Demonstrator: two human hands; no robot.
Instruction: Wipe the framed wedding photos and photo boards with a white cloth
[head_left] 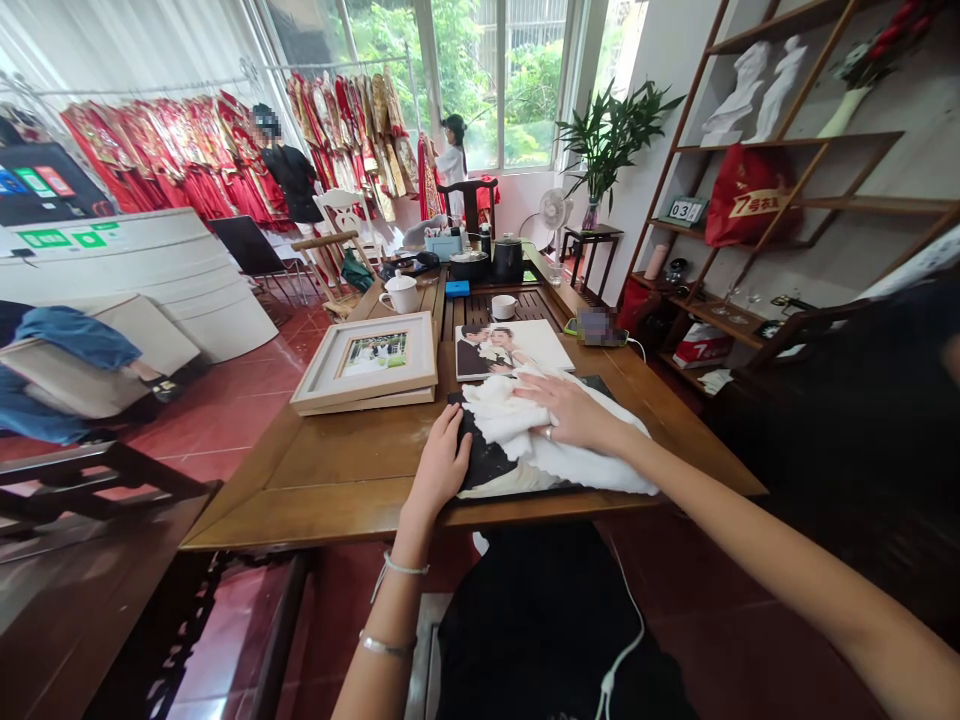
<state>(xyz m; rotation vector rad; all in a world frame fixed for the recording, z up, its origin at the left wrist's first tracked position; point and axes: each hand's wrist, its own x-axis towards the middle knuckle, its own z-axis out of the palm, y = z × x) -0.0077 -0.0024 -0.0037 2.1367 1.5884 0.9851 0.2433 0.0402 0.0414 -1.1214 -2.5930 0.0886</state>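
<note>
A dark photo panel with a pale gown in the picture lies flat at the front edge of the wooden table. My left hand holds its left edge, fingers at the rim and thumb on the surface. Bunched over the panel's right part is a white cloth, which hides much of the picture. My right hand presses down on this cloth and holds it, with a ring on one finger. Just behind lies a white couple's photo panel, and to the left a light wooden picture frame rests on another frame.
Farther back on the table are a lidded white cup, a small white bowl, a blue box and a dark kettle. A phone with a cable lies at the right. Two people stand near the clothes racks; another sits left.
</note>
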